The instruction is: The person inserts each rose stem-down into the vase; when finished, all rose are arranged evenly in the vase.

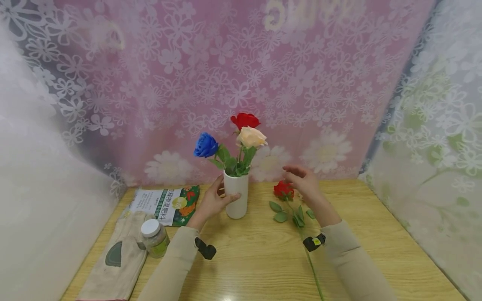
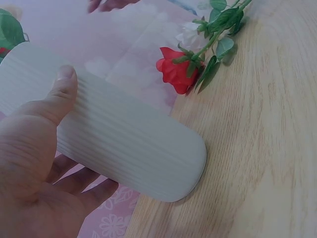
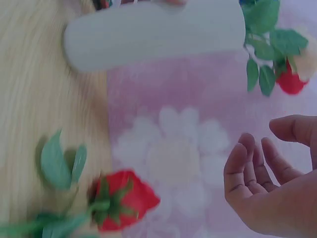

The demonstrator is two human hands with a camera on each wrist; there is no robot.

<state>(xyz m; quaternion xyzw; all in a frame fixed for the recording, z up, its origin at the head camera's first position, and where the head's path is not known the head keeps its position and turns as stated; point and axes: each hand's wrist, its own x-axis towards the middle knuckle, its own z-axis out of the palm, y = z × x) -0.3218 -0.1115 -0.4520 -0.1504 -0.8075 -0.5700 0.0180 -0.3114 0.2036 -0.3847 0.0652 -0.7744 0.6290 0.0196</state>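
Note:
A white ribbed vase (image 1: 236,196) stands on the table, holding a blue rose (image 1: 205,145), a cream rose (image 1: 251,137) and a red rose (image 1: 245,121) with green leaves. My left hand (image 1: 216,201) grips the vase from its left side; in the left wrist view the thumb lies across the front and the fingers reach round behind. To the right, my right hand (image 1: 306,186) hovers above another red rose (image 1: 283,190) lying on the table. Its fingers are loosely bent with nothing between them, as the right wrist view shows. A pale flower (image 2: 190,35) lies beyond that rose, partly hidden.
At the left lie a printed packet (image 1: 162,205), a jar (image 1: 155,238) with a white lid, and beige fabric gloves (image 1: 116,255) with a grey patch. A pink flowered curtain (image 1: 226,62) hangs behind the wooden table (image 1: 256,267), with pale sheets on both sides.

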